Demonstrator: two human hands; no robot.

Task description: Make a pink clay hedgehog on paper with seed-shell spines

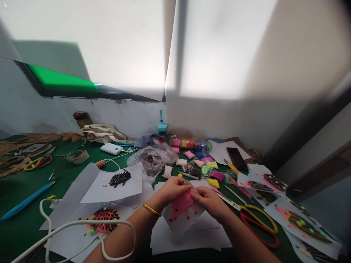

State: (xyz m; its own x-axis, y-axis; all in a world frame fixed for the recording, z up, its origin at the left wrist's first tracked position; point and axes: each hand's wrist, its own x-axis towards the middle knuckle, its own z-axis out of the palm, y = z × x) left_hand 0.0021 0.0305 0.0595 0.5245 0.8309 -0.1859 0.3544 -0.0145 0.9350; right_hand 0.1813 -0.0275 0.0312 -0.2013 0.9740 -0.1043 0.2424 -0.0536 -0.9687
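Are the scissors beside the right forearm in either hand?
No, the scissors lie loose there; the left hand and right hand hold paper with a pink shape.

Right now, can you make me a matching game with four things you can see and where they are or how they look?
1. Pink animal shape
2. Gold bangle
3. Phone
4. Bigger scissors

A. Dark, lying flat
B. Beside the right forearm
C. On a sheet held by the left hand and right hand
D. Around the left wrist

Pairs: 1-C, 2-D, 3-A, 4-B
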